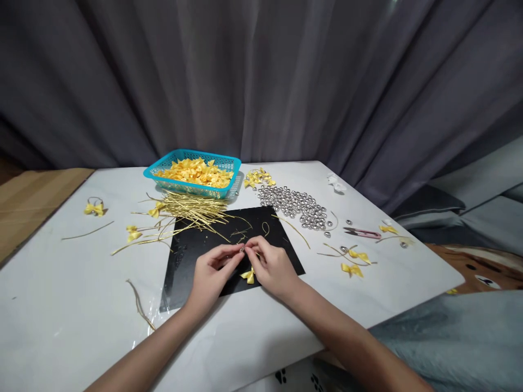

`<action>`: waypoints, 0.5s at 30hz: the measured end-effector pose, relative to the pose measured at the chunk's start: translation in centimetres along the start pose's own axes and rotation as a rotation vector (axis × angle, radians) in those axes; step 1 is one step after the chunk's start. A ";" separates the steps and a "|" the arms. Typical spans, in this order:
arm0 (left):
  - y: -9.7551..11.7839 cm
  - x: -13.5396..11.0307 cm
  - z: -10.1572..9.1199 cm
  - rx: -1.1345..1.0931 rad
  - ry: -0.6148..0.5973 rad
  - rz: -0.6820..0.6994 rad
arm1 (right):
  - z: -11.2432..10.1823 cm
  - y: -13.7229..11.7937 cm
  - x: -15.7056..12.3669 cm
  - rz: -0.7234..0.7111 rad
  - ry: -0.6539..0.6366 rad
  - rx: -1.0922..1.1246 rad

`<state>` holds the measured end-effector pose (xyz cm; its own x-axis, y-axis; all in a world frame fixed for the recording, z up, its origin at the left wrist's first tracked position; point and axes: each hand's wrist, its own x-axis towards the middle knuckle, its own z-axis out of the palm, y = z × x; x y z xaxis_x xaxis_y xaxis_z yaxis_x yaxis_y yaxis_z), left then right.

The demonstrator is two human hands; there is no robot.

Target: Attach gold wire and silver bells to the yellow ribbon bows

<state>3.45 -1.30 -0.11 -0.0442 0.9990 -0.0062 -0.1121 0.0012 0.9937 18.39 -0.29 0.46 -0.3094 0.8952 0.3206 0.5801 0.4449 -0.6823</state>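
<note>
Above the black mat (192, 272), my left hand (210, 275) and my right hand (273, 269) meet at the fingertips. Thumb and forefinger of each are pinched together. A tiny shiny piece, which looks like a silver bead (242, 249), shows between the left fingertips. A short stretch of gold cord (257, 254) shows at my right fingers, mostly hidden by them. Just below, beside the right hand, is a yellow ribbon bow (248, 276); whether it is tied to the cord I cannot tell. Thin gold offcuts (241, 235) lie on the mat beyond my fingers.
A blue basket (149, 172) of yellow bows stands at the back. In front lies a bundle of gold cords (194, 207). Silver beads (292, 202) are heaped right of it. Thread snips (363, 233) and loose bows (352, 269) lie on the right of the white table (81, 305).
</note>
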 end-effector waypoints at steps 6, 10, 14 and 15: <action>0.3 -0.7 0.3 -0.134 0.108 -0.021 | 0.5 0.0 0.0 0.067 0.046 0.112; 0.4 -0.4 0.3 -0.259 0.099 -0.176 | 0.5 0.1 -0.2 0.044 0.058 0.091; 0.3 -0.2 0.2 -0.366 0.073 -0.270 | 0.5 0.1 -0.4 -0.012 0.064 0.020; 0.3 -0.1 0.1 -0.384 0.064 -0.296 | 0.6 0.2 -0.4 -0.028 0.065 0.003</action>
<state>3.55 -1.43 0.22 -0.0145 0.9536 -0.3006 -0.4869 0.2558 0.8352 18.18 -0.59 -0.16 -0.2753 0.8823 0.3817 0.5695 0.4696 -0.6747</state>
